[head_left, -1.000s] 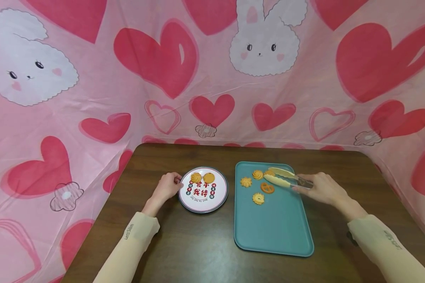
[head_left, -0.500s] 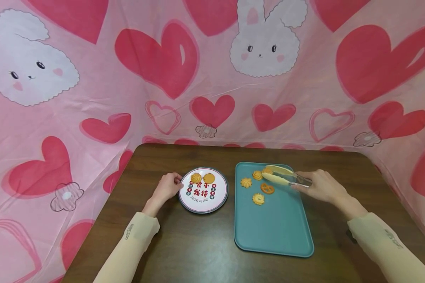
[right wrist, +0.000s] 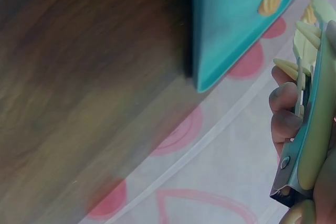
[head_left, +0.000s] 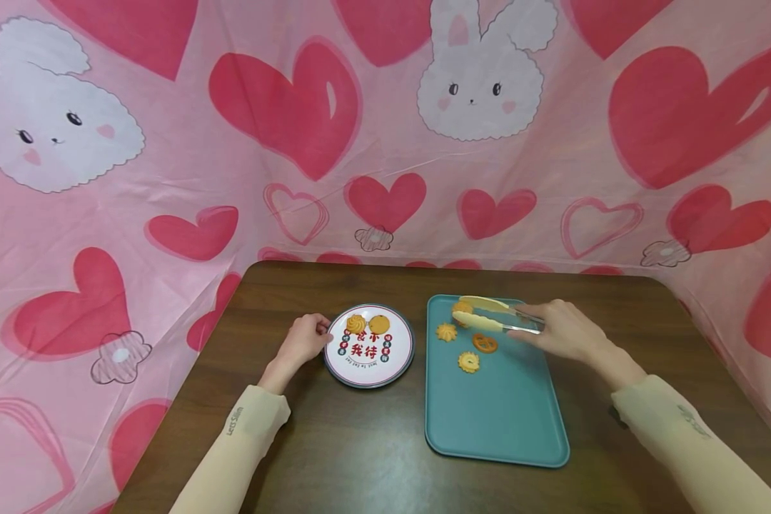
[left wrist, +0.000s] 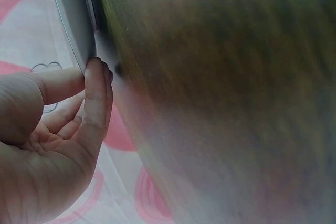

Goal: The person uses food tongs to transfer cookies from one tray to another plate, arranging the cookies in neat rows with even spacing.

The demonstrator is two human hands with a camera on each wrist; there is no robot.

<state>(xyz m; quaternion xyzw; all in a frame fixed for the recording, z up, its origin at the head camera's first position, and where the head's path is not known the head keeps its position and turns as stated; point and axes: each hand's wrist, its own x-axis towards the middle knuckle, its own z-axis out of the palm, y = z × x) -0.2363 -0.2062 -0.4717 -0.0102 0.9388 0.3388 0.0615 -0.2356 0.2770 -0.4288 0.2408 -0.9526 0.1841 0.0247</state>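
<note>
My left hand [head_left: 304, 338] pinches the left rim of a white printed plate [head_left: 363, 371], thumb on top and fingers below in the left wrist view. Two cookies lie on the plate, a swirled one [head_left: 356, 324] and a flat round one [head_left: 379, 324]. In my right hand [head_left: 568, 330] are metal tongs with cream tips [head_left: 482, 321], over the far end of a teal tray [head_left: 496, 421]. A golden cookie [head_left: 462, 308] shows between the tips, overlapping the swirl cookie on the tray. Close by lie a pretzel [head_left: 485, 343], a flower-shaped cookie [head_left: 446, 332] and a ring-shaped cookie [head_left: 468, 362].
Plate and tray stand apart on a dark wooden table [head_left: 360, 450], the tray to the right. A pink cloth [head_left: 385, 143] with hearts and rabbits hangs behind the table and along its sides.
The tongs have closed around a cookie at the tray's far end and moved left with it, over the swirl cookie. My left hand and the plate have stayed put.
</note>
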